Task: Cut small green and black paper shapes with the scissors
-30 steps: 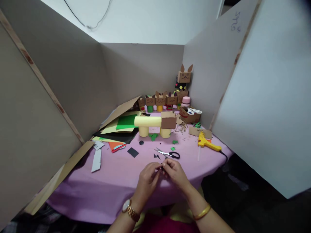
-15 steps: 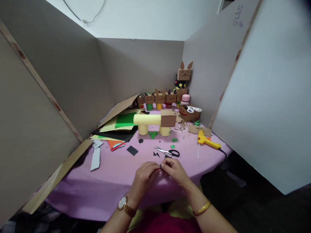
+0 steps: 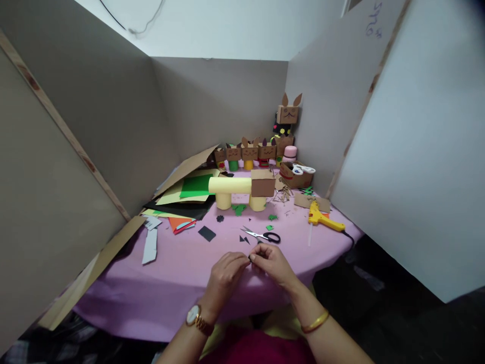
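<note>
My left hand (image 3: 226,275) and my right hand (image 3: 273,263) meet near the front edge of the purple-covered table (image 3: 178,273). Both pinch a tiny dark scrap (image 3: 250,259) between their fingertips; I cannot make out what it is. The left wrist wears a gold watch and the right a gold bangle. Small black-handled scissors (image 3: 265,236) lie just beyond my hands, beside two small black paper triangles (image 3: 244,239). Farther back stands a yellow tube figure with a cardboard box head (image 3: 242,191).
A yellow glue gun (image 3: 322,219) lies at the right with its cord over the table edge. Coloured paper sheets (image 3: 185,199) are piled at the left. Several small cardboard animal figures (image 3: 250,154) line the back. A cardboard tray with white scissors (image 3: 297,174) sits back right. Partition boards enclose the table.
My hands have stayed together at the front edge, fingertips shifting slightly on the small scrap. The view has tilted a little.
</note>
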Demonstrator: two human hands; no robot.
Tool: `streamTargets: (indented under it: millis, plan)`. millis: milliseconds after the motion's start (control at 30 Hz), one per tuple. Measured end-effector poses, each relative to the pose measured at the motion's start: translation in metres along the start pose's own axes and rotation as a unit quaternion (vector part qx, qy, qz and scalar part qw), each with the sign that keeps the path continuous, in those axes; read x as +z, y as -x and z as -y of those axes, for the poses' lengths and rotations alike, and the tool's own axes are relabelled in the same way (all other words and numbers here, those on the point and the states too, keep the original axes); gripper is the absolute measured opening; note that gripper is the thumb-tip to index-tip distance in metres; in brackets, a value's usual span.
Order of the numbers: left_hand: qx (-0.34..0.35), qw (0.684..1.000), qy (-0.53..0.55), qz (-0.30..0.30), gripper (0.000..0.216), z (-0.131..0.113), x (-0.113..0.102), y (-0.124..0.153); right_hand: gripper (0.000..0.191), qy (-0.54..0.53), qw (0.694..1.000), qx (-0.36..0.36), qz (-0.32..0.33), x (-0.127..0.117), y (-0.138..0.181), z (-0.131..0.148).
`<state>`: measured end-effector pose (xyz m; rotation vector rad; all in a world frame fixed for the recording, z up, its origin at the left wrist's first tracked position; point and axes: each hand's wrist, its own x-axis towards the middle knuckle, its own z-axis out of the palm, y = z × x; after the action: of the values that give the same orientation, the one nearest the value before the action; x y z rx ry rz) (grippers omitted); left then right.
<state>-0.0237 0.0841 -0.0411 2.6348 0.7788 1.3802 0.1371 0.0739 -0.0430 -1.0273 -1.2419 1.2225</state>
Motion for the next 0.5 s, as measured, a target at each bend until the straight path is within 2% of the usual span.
streamTargets:
  millis: [200, 500]
  plan:
    - [-0.047, 0.998, 0.039, 0.012, 0.015, -0.0002, -0.0014, -0.0046, 0.021, -0.003, 1.0, -0.013, -0.01, 0.0009, 0.0012, -0.0027]
    - [-0.188, 0.975, 0.112, 0.023, 0.01, -0.008, 0.002, -0.0094, 0.022, -0.019, 1.0, -0.019, -0.014, 0.0004, 0.0003, -0.0066]
